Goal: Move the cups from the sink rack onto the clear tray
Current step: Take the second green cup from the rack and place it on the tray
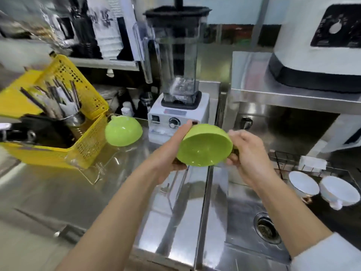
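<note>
I hold a green cup [204,146] in both hands above the counter's edge beside the sink, its mouth turned towards me. My left hand [170,151] grips its left side and my right hand [248,155] grips its right side at the handle. A second green cup [123,131] lies upside down on the clear tray [109,163], left of the blender. Two white cups [303,182] [340,190] rest tilted on the wire sink rack [283,159] at the right.
A yellow basket [84,149] with utensils in a metal holder stands at the left, beside the tray. A blender [177,75] stands behind the cup. The sink basin with its drain [266,227] lies below my right arm. A white machine [320,45] sits on a steel shelf.
</note>
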